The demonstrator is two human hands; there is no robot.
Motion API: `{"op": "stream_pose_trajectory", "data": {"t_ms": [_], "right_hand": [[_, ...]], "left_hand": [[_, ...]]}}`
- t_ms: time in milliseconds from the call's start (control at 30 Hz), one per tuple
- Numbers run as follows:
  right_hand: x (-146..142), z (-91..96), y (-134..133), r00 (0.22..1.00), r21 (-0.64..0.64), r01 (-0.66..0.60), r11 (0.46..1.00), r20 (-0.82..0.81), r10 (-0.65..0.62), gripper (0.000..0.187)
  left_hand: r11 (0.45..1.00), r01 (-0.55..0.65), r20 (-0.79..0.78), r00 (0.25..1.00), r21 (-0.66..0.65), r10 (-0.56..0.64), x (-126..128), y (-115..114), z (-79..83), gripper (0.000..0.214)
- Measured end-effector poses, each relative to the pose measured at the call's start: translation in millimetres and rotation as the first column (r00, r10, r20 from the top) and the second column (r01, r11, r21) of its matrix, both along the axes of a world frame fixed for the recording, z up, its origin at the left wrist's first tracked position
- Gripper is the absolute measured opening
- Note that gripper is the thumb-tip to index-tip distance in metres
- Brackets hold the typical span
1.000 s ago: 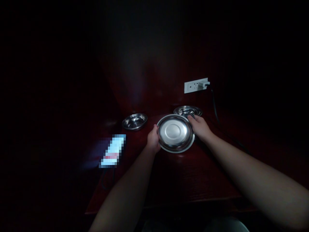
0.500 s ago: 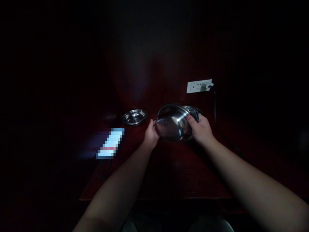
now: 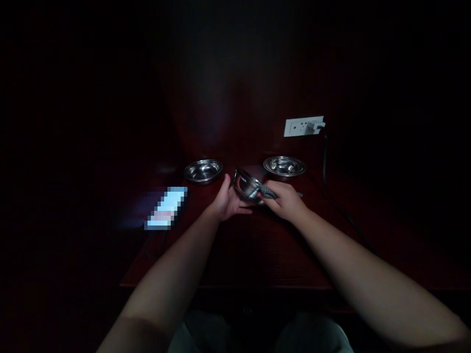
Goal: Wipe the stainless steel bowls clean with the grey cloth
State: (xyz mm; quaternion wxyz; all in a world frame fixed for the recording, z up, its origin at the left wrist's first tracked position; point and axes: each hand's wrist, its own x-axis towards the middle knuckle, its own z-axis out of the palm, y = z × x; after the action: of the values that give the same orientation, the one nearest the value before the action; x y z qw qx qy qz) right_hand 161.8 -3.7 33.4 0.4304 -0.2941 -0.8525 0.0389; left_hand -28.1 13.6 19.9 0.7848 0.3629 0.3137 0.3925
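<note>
A shiny steel bowl [image 3: 246, 186] is held tilted on its side above the dark red table, between my two hands. My left hand [image 3: 225, 202] supports it from the left, with the thumb raised and the fingers stretched beneath it. My right hand [image 3: 287, 200] grips a grey patterned cloth [image 3: 268, 191] against the bowl's right rim. Part of the cloth is hidden by the fingers, and a bit of it shows past the knuckles. A second steel bowl [image 3: 284, 166] stands upright behind my right hand. Another steel dish [image 3: 203, 171] sits beyond my left hand.
A lit phone [image 3: 166, 208], its screen blurred, lies at the left with a thin cable near it. On the back wall a white socket [image 3: 303, 126] holds a plug, whose black cord [image 3: 325, 162] runs down to the right. The table's front edge [image 3: 235, 287] crosses below my forearms.
The held bowl has turned and moved slightly left, so less of its shiny surface faces me. My right hand shifted left with the cloth, and the bowl behind it is now uncovered.
</note>
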Motion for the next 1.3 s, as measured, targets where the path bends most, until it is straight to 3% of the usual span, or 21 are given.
{"op": "stream_pose_trajectory", "data": {"t_ms": [167, 367, 467, 600, 967, 1167, 1300], "right_hand": [[-0.5, 2.2, 1.2, 0.978, 0.100, -0.109, 0.989, 0.189, 0.088, 0.012], [-6.9, -4.0, 5.5, 0.939, 0.076, -0.115, 0.991, 0.333, 0.083, 0.012], [-5.7, -5.9, 7.4, 0.938, 0.022, -0.106, 0.994, 0.335, 0.092, 0.011], [-1.6, -6.7, 8.9, 0.938, -0.120, -0.088, 0.989, 0.325, 0.123, 0.020], [-1.5, -8.3, 6.1, 0.955, -0.348, 0.035, 0.937, 0.289, 0.072, 0.026], [-4.6, -9.0, 7.2, 0.962, -0.356, -0.004, 0.934, 0.253, 0.100, 0.022], [-5.4, -10.6, 9.3, 0.973, -0.335, -0.049, 0.941, 0.197, 0.121, 0.019]], "left_hand": [[0.998, 0.052, -0.021, 0.998, 0.034, -0.051, -9.5, -3.0, 2.3, 0.093], [0.983, -0.141, 0.020, 0.990, 0.121, 0.139, 2.0, -6.4, -0.6, 0.063], [0.957, -0.266, -0.004, 0.963, 0.112, 0.268, 9.4, -4.7, -8.1, 0.042], [0.915, -0.369, 0.015, 0.928, 0.162, 0.372, 13.5, 0.9, -18.3, 0.046], [0.968, -0.238, -0.060, 0.968, 0.078, 0.243, 15.7, 5.4, -21.6, 0.033], [0.935, -0.346, -0.001, 0.938, 0.081, 0.347, 17.6, 7.6, -24.2, 0.039], [0.877, -0.460, 0.050, 0.888, 0.142, 0.458, 20.5, 14.8, -29.6, 0.047]]}}
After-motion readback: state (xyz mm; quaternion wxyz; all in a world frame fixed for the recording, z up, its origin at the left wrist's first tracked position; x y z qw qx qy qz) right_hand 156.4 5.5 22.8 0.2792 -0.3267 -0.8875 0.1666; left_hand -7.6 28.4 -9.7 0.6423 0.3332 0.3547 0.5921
